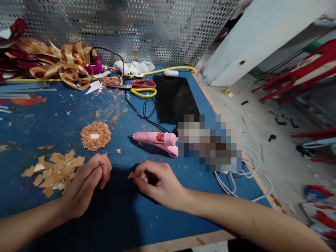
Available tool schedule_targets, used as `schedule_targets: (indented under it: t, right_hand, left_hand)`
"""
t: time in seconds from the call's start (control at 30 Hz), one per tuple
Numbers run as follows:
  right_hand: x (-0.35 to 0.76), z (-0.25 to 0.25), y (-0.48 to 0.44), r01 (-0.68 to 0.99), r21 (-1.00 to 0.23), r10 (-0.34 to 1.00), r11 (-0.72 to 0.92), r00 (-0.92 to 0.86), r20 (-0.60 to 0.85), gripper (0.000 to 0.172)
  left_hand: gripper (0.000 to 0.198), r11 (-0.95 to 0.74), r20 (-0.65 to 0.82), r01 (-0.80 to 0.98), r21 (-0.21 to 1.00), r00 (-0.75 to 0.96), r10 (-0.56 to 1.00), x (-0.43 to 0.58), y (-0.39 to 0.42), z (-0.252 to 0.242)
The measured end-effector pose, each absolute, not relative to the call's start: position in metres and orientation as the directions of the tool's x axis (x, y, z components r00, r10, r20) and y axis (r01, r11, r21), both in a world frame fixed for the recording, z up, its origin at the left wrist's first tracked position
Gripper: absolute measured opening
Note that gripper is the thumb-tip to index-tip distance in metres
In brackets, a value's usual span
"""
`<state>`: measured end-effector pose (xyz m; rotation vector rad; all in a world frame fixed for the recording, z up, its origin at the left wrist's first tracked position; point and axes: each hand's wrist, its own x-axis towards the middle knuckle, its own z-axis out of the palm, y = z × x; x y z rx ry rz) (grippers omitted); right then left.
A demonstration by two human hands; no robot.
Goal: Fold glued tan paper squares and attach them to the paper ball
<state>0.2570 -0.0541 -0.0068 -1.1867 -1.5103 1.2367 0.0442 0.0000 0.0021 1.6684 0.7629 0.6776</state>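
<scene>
Small tan scrap (131, 175) in the right hand (164, 182), loose pile of tan squares (56, 171) beside the left hand (85, 185).

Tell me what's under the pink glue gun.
Shadowed blue tabletop shows along the lower edge of the pink glue gun; whatever lies directly beneath its body is covered.

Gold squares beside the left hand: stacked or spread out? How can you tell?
Spread out: the gold squares overlap loosely, turned at differing angles.
</scene>
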Motion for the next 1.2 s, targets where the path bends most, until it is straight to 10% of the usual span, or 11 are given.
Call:
schedule_targets:
  t: [0.57, 0.9, 1.2]
  right_hand:
    - [0.2576, -0.0056, -0.0529, 0.160, -0.981, 0.974, 0.107, -0.214, 0.071, 0.004]
    - [0.2578, -0.0053, -0.0543, 0.178, -0.978, 0.976, 0.106, -0.205, 0.069, 0.006]
    - [0.2557, -0.0041, -0.0531, 0.217, -0.962, 0.973, 0.164, -0.199, 0.121, 0.010]
  left_hand:
    - [0.033, -0.176, -0.059, 0.297, 0.939, 0.640, 0.767, 0.0506, -0.0051, 0.0107]
    - [0.026, -0.459, 0.076, 0.307, 0.834, 0.760, 0.646, 0.0520, 0.0031, 0.0104]
    - [0.022, -0.300, 0.025, 0.362, 0.883, 0.600, 0.799, 0.0547, -0.0063, 0.0054]
